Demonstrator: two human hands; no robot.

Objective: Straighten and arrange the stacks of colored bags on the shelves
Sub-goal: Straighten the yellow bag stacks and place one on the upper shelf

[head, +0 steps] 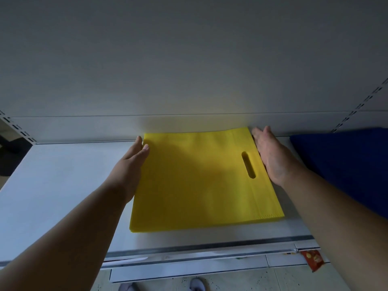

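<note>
Shelf (63, 175): a pale shelf board was seen under both hands, with a slotted upright at each back corner.
Yellow stack (195, 185): a flat stack of yellow bags was laid on the shelf between the two sets of fingers, its far edge close to the back panel and its handle slot (248, 165) toward the right-hand fingers.
Blue stack (344, 164): a dark blue stack was seen beyond the right hand, apart from the yellow one.
Left hand (134, 158): fingers were held straight and open against the stack's left edge.
Right hand (270, 154): fingers were held straight and open against the right edge.
Red packet (313, 259): a small packet was seen at the shelf's front lip, nearer than the right-hand fingers.
</note>
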